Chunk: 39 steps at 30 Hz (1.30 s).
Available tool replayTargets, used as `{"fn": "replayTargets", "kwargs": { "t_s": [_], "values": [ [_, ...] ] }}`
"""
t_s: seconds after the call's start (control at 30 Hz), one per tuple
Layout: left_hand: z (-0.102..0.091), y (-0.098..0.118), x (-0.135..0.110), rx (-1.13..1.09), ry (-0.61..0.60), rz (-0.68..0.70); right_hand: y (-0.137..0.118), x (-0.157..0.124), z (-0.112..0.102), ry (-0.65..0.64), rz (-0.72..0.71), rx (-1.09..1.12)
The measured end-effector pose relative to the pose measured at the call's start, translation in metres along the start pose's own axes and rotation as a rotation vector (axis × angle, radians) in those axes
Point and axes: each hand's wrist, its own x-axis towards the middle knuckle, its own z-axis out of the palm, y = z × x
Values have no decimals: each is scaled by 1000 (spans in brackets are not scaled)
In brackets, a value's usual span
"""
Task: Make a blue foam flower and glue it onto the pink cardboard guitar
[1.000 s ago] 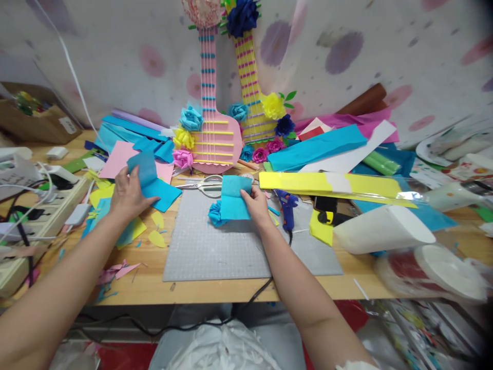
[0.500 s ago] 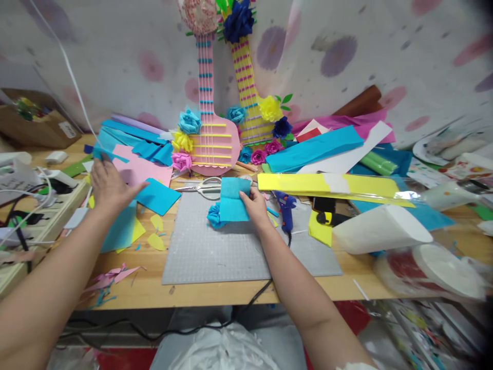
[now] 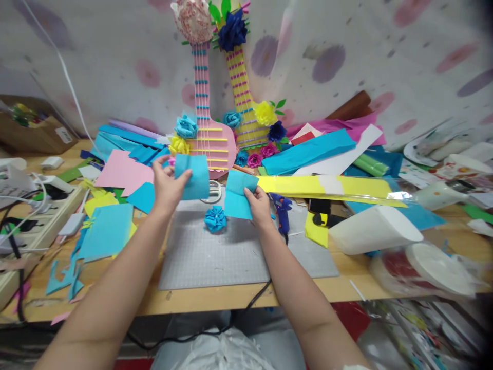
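Note:
My left hand [image 3: 166, 185] pinches a curled piece of blue paper [image 3: 194, 177] and holds it up over the far edge of the grey cutting mat [image 3: 215, 252]. My right hand [image 3: 259, 205] grips a second blue paper sheet [image 3: 238, 195] just to the right of it. Below the two sheets a small blue paper flower [image 3: 215, 218] lies on the mat. Scissors [image 3: 214, 192] are partly hidden behind the left sheet.
A pink paper guitar [image 3: 210, 128] and a yellow one [image 3: 246, 103] with paper flowers lean on the wall. A blue glue gun [image 3: 282, 213], yellow paper strip [image 3: 327, 186], white roll [image 3: 375, 230], power strip [image 3: 38, 226] and loose coloured sheets surround the mat.
My left hand came in from the left pile to the middle, now holding a blue sheet up. The right hand lifted its sheet off the blue flower, which now lies uncovered.

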Motion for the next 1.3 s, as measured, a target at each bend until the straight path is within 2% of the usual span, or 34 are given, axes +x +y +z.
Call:
{"fn": "replayTargets", "kwargs": {
  "t_s": [0.13,0.2,0.27,0.43,0.6,0.7,0.83,1.0,1.3],
  "values": [
    [35,-12,-26,-344,-337,-446,-8,-1,1,-16,16,72],
    [43,-15,-36,-425,-397,-599,-9,-2,2,-29,1,60],
    [48,-17,-43,-483,-420,-653,-9,-2,2,-47,-21,23],
    [49,-22,-50,-584,-456,-675,-4,-5,4,-73,-136,-154],
    [49,-24,-54,-651,-463,-706,-3,-13,7,-9,-212,-351],
    [48,-22,-56,-676,-451,-729,-5,-17,11,29,-222,-409],
    [45,-18,-59,-674,-519,-694,-6,-20,18,51,-198,-477],
    [42,-13,-61,-624,-545,-636,-5,-20,26,52,-185,-454],
    [41,-16,-59,-609,-527,-637,-5,-18,35,32,-186,-416]
  ]
}}
